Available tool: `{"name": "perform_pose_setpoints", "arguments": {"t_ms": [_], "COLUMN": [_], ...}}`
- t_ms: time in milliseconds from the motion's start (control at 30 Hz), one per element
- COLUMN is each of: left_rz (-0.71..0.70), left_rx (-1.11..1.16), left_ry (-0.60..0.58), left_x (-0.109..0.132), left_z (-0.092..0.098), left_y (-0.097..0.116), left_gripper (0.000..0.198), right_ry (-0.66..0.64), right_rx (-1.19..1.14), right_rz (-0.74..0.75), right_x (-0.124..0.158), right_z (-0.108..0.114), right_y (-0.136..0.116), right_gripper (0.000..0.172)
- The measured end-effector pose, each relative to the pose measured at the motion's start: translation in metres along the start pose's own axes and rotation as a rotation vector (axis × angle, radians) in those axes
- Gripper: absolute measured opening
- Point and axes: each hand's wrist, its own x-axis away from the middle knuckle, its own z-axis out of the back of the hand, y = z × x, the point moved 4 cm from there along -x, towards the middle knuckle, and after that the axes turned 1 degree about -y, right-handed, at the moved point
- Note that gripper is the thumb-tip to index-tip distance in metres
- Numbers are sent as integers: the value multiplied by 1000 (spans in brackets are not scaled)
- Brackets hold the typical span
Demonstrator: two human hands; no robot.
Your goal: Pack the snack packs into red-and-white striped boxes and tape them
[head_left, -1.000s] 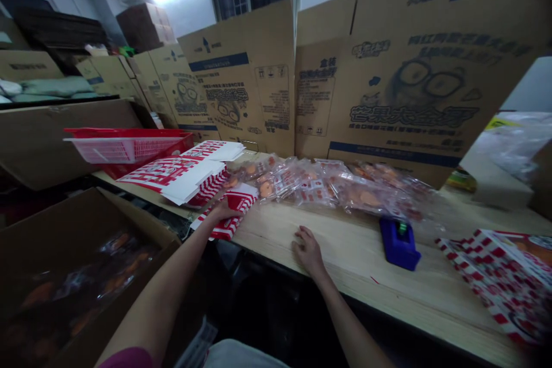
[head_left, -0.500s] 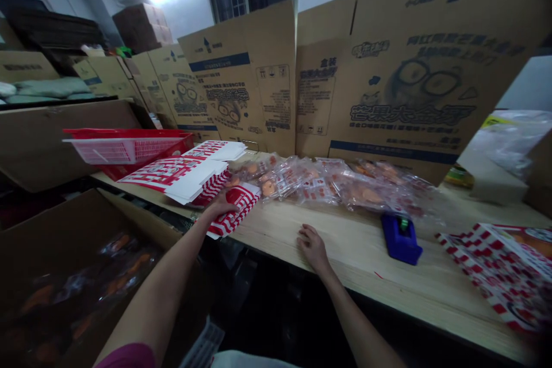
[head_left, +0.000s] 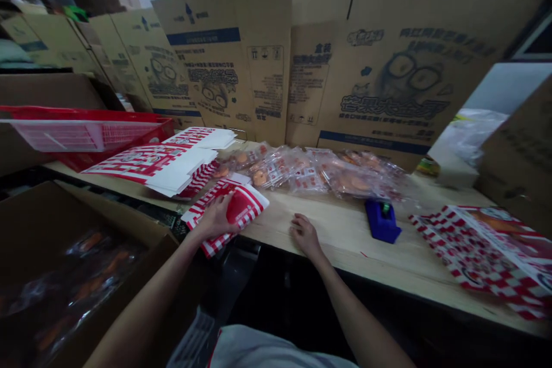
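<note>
At the front of the pale wooden table (head_left: 276,207), the left hand (head_left: 218,218) is pinching a flat red-and-white paperboard carton (head_left: 246,204) between thumb and fingers, the empty right hand (head_left: 306,236) resting half-curled.

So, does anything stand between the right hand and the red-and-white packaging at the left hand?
Nothing visible does: only tabletop lies between the right hand and the packaging at the left hand. The plastic packets lie farther back.
</note>
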Motion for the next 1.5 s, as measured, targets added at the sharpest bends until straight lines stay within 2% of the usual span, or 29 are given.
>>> {"name": "perform_pose_setpoints", "arguments": {"t_ms": [133, 233, 300, 367, 433, 500, 567, 600, 667, 733, 833, 933, 1067, 1167, 1267, 1400, 1433, 1500], "left_rz": [-147, -196, -223, -253, -263, -238, -199, -184, -160, -150, -174, -238, -314, -333, -321, -299, -293, -289], "left_rx": [-59, -81, -88, -96, -99, -101, -113, -126, -157, -182, -191, -172, -160, -174, -195, -196, -193, -183], "left_ry": [-171, -248, -299, -347, -370, -364, -349, -339, -314, -297, -286, -296, -339, -354, -362, -396, -399, -385], "left_x": [12, 7, 0, -7, -12, -15, -17, -17, -18, -19, -18, -14, -5, 3, 8, 9, 9, 8], "left_z": [-41, -63, -72, -76, -79, -81, -83, -85, -89, -92, -92, -90, -89, -88, -87, -90, -91, -92], "left_y": [38, 54, 59, 60, 59, 59, 60, 62, 64, 66, 68, 73, 79, 79, 76, 73, 74, 78], "left_gripper": [108, 106, 104, 104, 104, 104, 104, 104, 105, 106, 104, 103, 105, 106, 108, 116, 117, 118], "right_ry": [36, 122, 226, 366, 493, 550, 503, 439, 282, 142, -14, -178, -334, -399, -438, -491, -450, -265], "right_rx": [43, 91, 130, 205, 382, 648, 885, 962, 1026, 1013, 995, 1022, 984, 904, 806, 564, 467, 347], "right_rz": [17, 16, 3, 4, 36, 51, 12, -10, -16, 28, 200, 338, 311, 290, 261, 244, 220, 124], "right_x": [1, -1, -1, -3, -10, -24, -46, -58, -78, -88, -79, -47, -8, 2, 6, 7, 3, -11], "right_z": [0, 17, 46, 87, 131, 170, 199, 209, 218, 216, 191, 145, 78, 44, 36, 49, 55, 70], "right_y": [-9, -12, -13, -18, -27, -35, -36, -34, -28, -25, -30, -38, -45, -47, -45, -37, -33, -21], "right_gripper": [15, 15, 18, 22, 28, 39, 49, 47, 32, 19, 21, 23, 18, 10, 9, 10, 8, 9]}}
